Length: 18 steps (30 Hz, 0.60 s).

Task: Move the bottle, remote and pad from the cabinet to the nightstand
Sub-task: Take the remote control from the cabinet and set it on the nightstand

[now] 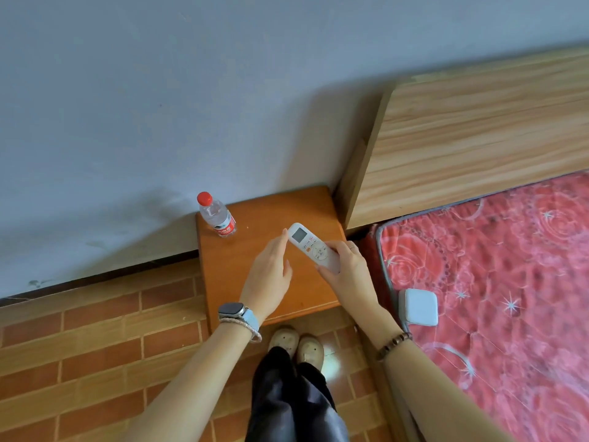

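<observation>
On the nightstand (242,250), upright bottle (217,215) with clear liquid inside.

Nightstand (255,215): smooth, satin orange wood. Bottle (217,215): clear glossy plastic. Remote (314,247): white matt plastic. Headboard (478,138): pale grained wood.

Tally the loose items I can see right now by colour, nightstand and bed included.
Clear with red cap and label: 1, the bottle standing on the nightstand.
White: 2, the remote held in the right hand, and a white square object on the bed.
Total: 3.
</observation>
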{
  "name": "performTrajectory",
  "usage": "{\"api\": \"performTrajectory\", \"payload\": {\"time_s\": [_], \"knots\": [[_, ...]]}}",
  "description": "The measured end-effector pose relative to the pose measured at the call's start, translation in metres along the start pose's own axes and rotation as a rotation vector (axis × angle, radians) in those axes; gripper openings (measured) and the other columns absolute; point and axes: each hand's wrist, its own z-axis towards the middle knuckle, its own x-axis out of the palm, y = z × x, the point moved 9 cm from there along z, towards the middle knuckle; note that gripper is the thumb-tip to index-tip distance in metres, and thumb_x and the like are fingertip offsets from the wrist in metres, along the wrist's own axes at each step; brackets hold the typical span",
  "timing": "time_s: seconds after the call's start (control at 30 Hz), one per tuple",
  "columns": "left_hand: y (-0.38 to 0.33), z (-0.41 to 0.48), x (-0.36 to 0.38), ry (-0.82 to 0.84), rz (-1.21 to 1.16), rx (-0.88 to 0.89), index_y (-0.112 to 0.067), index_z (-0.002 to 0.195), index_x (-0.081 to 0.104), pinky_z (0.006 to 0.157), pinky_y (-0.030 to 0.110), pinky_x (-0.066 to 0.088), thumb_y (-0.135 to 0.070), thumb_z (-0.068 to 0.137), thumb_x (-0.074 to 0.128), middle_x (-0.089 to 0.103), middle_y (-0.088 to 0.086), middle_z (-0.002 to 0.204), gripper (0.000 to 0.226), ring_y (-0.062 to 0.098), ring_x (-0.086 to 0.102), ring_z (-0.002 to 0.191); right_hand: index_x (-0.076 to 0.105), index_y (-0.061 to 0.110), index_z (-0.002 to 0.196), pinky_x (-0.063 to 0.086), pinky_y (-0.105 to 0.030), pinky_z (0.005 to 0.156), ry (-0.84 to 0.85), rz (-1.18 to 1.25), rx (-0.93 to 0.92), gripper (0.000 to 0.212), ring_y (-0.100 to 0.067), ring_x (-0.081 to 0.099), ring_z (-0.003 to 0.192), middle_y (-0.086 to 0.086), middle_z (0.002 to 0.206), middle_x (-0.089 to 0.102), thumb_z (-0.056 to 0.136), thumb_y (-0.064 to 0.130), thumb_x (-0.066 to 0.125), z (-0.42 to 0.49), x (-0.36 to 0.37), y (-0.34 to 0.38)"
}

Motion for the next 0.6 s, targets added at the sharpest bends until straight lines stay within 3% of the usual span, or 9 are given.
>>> {"api": "performTrajectory", "payload": {"time_s": [0.17, 0.3, 0.47, 0.6], "knots": [[0.029, 0.042, 0.06, 0.073, 0.129, 0.093, -0.01, 0.15, 0.011, 0.097, 0.025, 0.044, -0.008, 0.091, 0.056, 0.037, 0.009, 0.147, 0.074, 0.02, 0.044, 0.128, 0.055, 0.014, 0.127, 0.035, -0.008, 0.072, -0.057, 0.03, 0.053, 0.048, -0.008, 0.048, 0.102, 0.0, 0.114, 0.053, 0.083, 0.019, 0.074, 0.044, 0.035, -0.055], [0.062, 0.065, 0.116, 0.132, 0.221, 0.121, -0.01, 0.15, 0.006, 0.107, 0.027, 0.034, -0.011, 0.092, 0.055, 0.017, 0.01, 0.157, 0.077, 0.023, 0.03, 0.139, 0.056, 0.011, 0.127, 0.035, -0.015, 0.082, -0.126, 0.049, 0.131, 0.049, -0.017, 0.05, 0.108, -0.004, 0.116, 0.051, 0.082, 0.016, 0.075, 0.068, 0.074, -0.103], [0.096, 0.078, 0.182, 0.199, 0.329, 0.193, -0.005, 0.149, 0.014, 0.109, 0.037, 0.035, -0.006, 0.085, 0.059, 0.023, 0.012, 0.153, 0.078, 0.025, 0.034, 0.132, 0.058, 0.012, 0.127, 0.039, -0.025, 0.086, -0.188, 0.029, 0.25, 0.049, -0.023, 0.047, 0.113, -0.006, 0.115, 0.053, 0.082, 0.018, 0.075, 0.085, 0.121, -0.16], [0.117, 0.081, 0.219, 0.269, 0.434, 0.17, -0.005, 0.149, 0.01, 0.113, 0.046, 0.027, -0.01, 0.085, 0.057, 0.015, 0.014, 0.155, 0.079, 0.025, 0.018, 0.143, 0.063, 0.015, 0.12, 0.041, -0.031, 0.088, -0.269, -0.008, 0.286, 0.046, -0.021, 0.043, 0.108, -0.003, 0.107, 0.057, 0.077, 0.02, 0.079, 0.092, 0.138, -0.179]]}}
